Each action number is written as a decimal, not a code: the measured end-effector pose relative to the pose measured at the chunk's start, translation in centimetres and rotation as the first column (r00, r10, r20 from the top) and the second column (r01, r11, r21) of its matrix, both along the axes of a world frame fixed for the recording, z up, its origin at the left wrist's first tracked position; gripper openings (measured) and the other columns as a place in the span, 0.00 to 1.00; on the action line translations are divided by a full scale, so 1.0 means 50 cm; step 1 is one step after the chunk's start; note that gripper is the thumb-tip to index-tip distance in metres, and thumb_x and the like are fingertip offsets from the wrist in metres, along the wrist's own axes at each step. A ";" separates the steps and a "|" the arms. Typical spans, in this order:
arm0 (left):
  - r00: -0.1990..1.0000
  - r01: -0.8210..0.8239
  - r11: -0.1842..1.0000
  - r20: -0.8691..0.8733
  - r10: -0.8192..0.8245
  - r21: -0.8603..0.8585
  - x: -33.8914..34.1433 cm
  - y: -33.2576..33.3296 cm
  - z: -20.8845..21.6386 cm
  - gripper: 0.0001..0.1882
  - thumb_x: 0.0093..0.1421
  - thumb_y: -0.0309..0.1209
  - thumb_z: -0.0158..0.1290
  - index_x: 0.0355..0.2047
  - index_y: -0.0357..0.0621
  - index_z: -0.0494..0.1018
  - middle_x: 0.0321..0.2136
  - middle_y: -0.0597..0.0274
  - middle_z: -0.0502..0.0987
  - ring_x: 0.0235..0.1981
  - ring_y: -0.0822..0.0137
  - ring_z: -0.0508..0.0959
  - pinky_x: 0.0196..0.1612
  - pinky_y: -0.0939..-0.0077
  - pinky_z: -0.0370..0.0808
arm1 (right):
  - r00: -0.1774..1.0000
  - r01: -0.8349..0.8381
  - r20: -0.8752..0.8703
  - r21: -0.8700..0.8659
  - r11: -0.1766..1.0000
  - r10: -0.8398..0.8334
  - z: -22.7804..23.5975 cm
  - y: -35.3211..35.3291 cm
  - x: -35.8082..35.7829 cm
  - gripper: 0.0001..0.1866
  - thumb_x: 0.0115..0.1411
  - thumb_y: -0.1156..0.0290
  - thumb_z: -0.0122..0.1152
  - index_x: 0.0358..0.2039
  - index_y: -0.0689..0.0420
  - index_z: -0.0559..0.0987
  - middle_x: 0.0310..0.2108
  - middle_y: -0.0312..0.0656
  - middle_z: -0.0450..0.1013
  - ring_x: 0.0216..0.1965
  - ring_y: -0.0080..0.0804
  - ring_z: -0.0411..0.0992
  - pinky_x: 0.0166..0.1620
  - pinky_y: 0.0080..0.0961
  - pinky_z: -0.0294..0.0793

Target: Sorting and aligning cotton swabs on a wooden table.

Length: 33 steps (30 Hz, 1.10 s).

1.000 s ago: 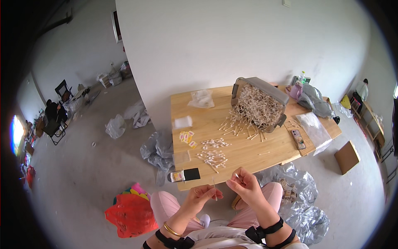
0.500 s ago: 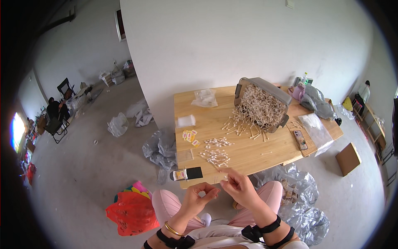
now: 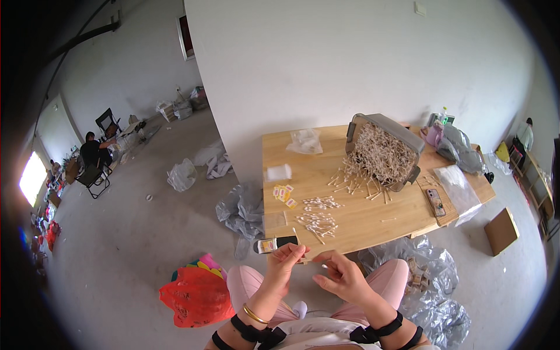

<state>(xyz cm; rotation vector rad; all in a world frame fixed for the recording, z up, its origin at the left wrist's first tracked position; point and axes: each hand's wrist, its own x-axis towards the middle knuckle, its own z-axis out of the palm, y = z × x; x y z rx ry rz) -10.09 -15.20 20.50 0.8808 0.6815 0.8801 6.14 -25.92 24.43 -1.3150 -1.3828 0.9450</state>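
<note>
My left hand [image 3: 282, 267] is raised over the near table edge, thumb and forefinger pinched on a thin cotton swab whose white tip shows above the fingertips. Beside it, my right hand [image 3: 345, 279] has its thumb apart and its other fingers curled; a white swab tip pokes out beneath the forefinger. Just beyond lie two loose groups of cotton swabs [image 3: 318, 223] on the wooden table [image 3: 361, 224]. Small yellow-and-white cards [image 3: 283, 192] lie to their left. A black flat holder [image 3: 286, 240] with a yellow-and-white card in it sits at the near left corner.
A grey bin [image 3: 389, 125] tipped on its side spills many swabs. A phone [image 3: 434, 202], a clear plastic bag [image 3: 458, 186] and grey bags [image 3: 461, 149] are on the right. A red bag [image 3: 195, 297] and crumpled plastic [image 3: 437, 274] lie on the floor. A person [image 3: 93, 150] sits far left.
My hands have moved slightly apart, and the left one has turned upward with a swab tip now showing above its fingers. The right thumb has spread away. The whole view has shifted.
</note>
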 end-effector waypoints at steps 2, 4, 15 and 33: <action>0.998 0.049 0.993 -0.031 -0.046 0.108 0.001 0.001 0.004 0.09 0.68 0.35 0.62 0.33 0.44 0.81 0.36 0.65 0.83 0.37 0.78 0.77 0.45 0.80 0.72 | 0.987 0.116 -0.116 0.003 0.993 -0.115 -0.021 -0.001 0.009 0.12 0.63 0.70 0.68 0.42 0.60 0.77 0.22 0.28 0.56 0.24 0.17 0.54 0.29 0.18 0.55; 0.996 0.092 0.988 -0.029 -0.089 0.123 0.007 -0.001 -0.004 0.08 0.68 0.34 0.61 0.36 0.43 0.80 0.35 0.64 0.83 0.37 0.77 0.78 0.46 0.79 0.72 | 0.969 0.125 -0.215 -0.002 0.992 -0.123 -0.036 0.011 0.012 0.10 0.66 0.68 0.65 0.42 0.60 0.77 0.22 0.27 0.56 0.24 0.16 0.54 0.28 0.18 0.55; 0.948 0.295 0.947 0.163 -0.274 -0.125 0.026 -0.010 0.007 0.08 0.69 0.28 0.52 0.46 0.44 0.75 0.30 0.67 0.76 0.30 0.77 0.72 0.35 0.81 0.69 | 0.750 0.166 -0.633 -0.100 0.981 -0.192 -0.078 0.052 0.047 0.17 0.76 0.62 0.50 0.48 0.59 0.83 0.42 0.32 0.77 0.45 0.21 0.70 0.52 0.23 0.67; 0.948 0.237 0.939 -0.269 -0.167 0.250 0.028 -0.004 0.006 0.06 0.69 0.27 0.58 0.43 0.38 0.80 0.32 0.67 0.83 0.35 0.79 0.78 0.38 0.86 0.72 | 0.980 0.151 0.072 0.357 0.922 -0.188 0.036 0.049 0.032 0.16 0.62 0.73 0.67 0.48 0.61 0.76 0.49 0.43 0.75 0.54 0.33 0.71 0.57 0.29 0.68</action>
